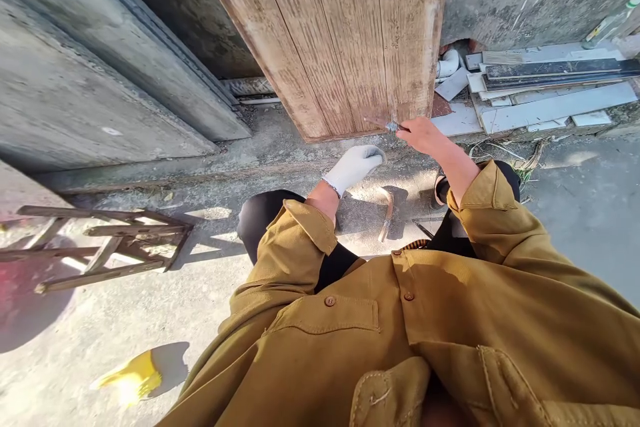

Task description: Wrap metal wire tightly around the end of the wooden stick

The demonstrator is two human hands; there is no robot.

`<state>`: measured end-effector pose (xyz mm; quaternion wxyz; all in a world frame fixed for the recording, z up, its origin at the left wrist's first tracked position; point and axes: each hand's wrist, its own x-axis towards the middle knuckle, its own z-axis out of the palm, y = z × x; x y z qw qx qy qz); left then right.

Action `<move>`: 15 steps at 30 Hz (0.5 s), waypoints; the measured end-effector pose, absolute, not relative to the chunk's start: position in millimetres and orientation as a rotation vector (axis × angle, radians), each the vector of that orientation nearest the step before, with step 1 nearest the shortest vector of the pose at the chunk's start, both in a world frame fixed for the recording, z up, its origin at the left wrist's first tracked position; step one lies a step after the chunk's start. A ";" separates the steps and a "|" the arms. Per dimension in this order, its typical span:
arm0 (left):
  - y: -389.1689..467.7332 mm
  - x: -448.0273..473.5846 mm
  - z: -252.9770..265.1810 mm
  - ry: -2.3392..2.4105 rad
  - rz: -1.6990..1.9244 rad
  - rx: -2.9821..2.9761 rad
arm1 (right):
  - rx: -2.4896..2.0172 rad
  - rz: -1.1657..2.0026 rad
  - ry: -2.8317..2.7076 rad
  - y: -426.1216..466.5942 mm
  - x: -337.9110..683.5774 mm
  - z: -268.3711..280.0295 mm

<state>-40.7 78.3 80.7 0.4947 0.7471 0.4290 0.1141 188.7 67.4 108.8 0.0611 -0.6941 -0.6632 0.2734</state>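
Note:
My right hand (420, 134) is bare and closed around the handle end of a slim tool (383, 124). Grey wire is wound about its middle, and its thin tip points left, over the lower edge of the wooden panel (345, 33). A white glove with grey finger pads covers my left hand (356, 167); its fingers are curled together just below the panel, and what they hold, if anything, is hidden. On the ground between my feet lies a bent, brownish wooden piece (387, 213). A thin dark item (424, 230) lies beside it, partly hidden by my clothes.
The upright panel leans near a concrete wall (525, 0). Stacked tiles and boards (545, 90) lie at right beside a white pipe (449, 64). Concrete slabs (100, 80) stand at left. A wooden stool (110, 240) lies on its side, and a yellow object (137, 377) sits lower left.

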 end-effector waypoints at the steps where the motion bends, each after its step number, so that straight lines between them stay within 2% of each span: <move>1: 78.0 -41.4 80.0 1.021 0.254 1.853 | -2.161 0.839 -2.152 67.1 191.1 108.8; 3: 78.8 -41.7 78.3 0.985 0.220 1.940 | -2.198 1.087 -2.394 65.6 195.3 108.4; 5: 81.0 -40.6 75.7 0.932 0.202 1.992 | -2.077 1.472 -2.535 63.3 199.5 108.5; 7: 83.8 -38.5 72.3 0.890 0.236 1.978 | -1.761 1.819 -2.565 60.7 205.2 110.4; 9: 86.0 -36.5 69.1 0.890 0.337 1.904 | -1.355 2.006 -2.427 58.3 212.6 113.8; 11: 86.6 -35.4 67.3 0.913 0.460 1.779 | -1.122 1.912 -2.101 57.0 220.2 116.2; 15: 82.3 -37.2 69.8 0.875 0.517 1.509 | -1.197 1.383 -1.445 61.7 226.4 108.2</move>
